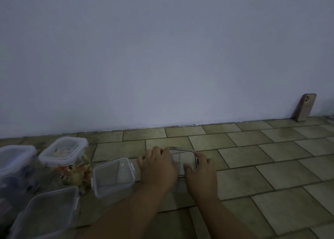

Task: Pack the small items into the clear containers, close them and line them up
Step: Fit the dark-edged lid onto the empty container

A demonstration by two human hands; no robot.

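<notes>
— What sits on the tiled floor (253, 175)?
— Clear containers in dim light: a lidded one (63, 151) packed with pale and orange pieces, an open empty one (113, 177) beside it.
— And the hands?
— The left hand (159, 170) and right hand (200, 175) curl around a clear, dark-rimmed container (184, 159), fingers pressing its top from either side.

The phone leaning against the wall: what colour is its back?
Pinkish-gold phone, head view.
</notes>
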